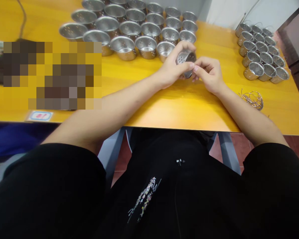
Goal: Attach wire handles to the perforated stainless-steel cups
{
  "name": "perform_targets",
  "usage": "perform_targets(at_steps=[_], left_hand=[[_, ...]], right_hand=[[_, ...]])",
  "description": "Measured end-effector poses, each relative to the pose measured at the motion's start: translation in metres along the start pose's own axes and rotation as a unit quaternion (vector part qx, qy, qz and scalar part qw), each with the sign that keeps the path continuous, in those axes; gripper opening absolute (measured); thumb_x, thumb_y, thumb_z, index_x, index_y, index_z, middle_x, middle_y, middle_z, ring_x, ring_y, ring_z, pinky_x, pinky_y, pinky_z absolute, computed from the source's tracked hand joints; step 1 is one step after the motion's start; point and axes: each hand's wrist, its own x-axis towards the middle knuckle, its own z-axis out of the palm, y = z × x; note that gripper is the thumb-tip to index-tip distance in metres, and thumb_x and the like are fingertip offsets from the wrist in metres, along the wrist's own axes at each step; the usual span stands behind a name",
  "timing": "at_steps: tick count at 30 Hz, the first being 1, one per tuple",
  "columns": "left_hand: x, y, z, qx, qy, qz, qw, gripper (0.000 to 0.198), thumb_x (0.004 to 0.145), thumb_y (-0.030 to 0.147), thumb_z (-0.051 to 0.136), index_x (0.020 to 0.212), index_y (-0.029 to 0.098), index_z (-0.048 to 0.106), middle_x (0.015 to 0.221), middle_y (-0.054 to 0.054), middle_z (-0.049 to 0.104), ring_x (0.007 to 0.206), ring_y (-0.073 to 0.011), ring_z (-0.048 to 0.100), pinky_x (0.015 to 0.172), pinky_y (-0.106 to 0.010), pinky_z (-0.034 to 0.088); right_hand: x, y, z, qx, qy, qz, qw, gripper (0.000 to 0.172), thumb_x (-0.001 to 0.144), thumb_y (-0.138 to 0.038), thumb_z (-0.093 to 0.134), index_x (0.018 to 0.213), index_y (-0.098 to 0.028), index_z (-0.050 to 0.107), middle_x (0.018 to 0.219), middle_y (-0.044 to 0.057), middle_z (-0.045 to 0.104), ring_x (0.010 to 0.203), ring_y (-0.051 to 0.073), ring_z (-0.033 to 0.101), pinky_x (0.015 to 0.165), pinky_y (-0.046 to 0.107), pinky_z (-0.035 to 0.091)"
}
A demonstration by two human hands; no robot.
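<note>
My left hand (173,66) grips a small perforated steel cup (185,59), tipped on its side with the holed bottom facing me. My right hand (209,74) meets it from the right, fingertips pinched against the cup's lower rim; whether a wire is between them is too small to tell. Both hands hover just above the yellow table (144,99), close to the front row of cups.
Several rows of matching steel cups (129,30) stand at the back centre. Another group of cups with wire handles (261,53) sits at the far right. A small heap of bent wire handles (252,99) lies by my right forearm. A blurred patch covers the left.
</note>
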Motion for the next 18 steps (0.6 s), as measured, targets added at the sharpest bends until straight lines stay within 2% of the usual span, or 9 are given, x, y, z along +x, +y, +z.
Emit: perform_targets(at_steps=[3,6,9,14,18], left_hand=[[-0.005,0.0,0.003,0.013,0.02,0.062,0.998,0.052,0.083,0.052,0.103,0.127,0.04,0.077,0.12,0.0,0.082,0.09,-0.0215,0.075,0.065,-0.036,0.052],[-0.006,0.0,0.004,0.003,0.011,0.081,0.997,0.045,0.086,0.052,0.103,0.122,0.043,0.078,0.114,0.002,0.081,0.084,-0.0192,0.075,0.063,-0.033,0.054],[-0.005,0.001,0.004,0.023,0.024,0.066,0.997,0.049,0.081,0.056,0.103,0.121,0.044,0.077,0.116,0.002,0.083,0.087,-0.0216,0.079,0.063,-0.035,0.057],[-0.004,0.002,0.004,0.046,0.05,0.043,0.997,0.056,0.075,0.066,0.104,0.119,0.045,0.076,0.12,-0.001,0.087,0.103,-0.0292,0.086,0.073,-0.04,0.066],[-0.004,0.004,0.003,0.031,0.043,0.022,0.998,0.064,0.07,0.065,0.112,0.118,0.043,0.076,0.108,0.002,0.087,0.095,-0.0253,0.086,0.068,-0.035,0.064]], right_hand=[[-0.001,0.001,0.0,-0.002,0.001,-0.005,1.0,0.085,0.094,-0.117,0.085,0.089,-0.032,0.075,0.079,0.002,0.074,0.07,0.025,0.074,0.083,0.049,0.08],[-0.001,0.004,0.001,-0.008,0.005,-0.006,1.0,0.086,0.094,-0.118,0.084,0.089,-0.033,0.074,0.079,0.002,0.074,0.071,0.025,0.074,0.083,0.05,0.08],[0.001,0.009,0.001,-0.007,0.006,-0.016,1.0,0.087,0.094,-0.119,0.082,0.09,-0.032,0.074,0.078,0.001,0.073,0.071,0.025,0.074,0.082,0.049,0.08],[0.001,0.013,-0.001,-0.013,0.004,-0.015,1.0,0.084,0.099,-0.115,0.083,0.094,-0.031,0.076,0.08,0.002,0.073,0.074,0.026,0.078,0.082,0.048,0.08],[0.0,0.008,-0.001,-0.015,-0.004,-0.034,0.999,0.083,0.104,-0.111,0.082,0.094,-0.029,0.078,0.08,0.001,0.075,0.071,0.022,0.076,0.08,0.043,0.079]])
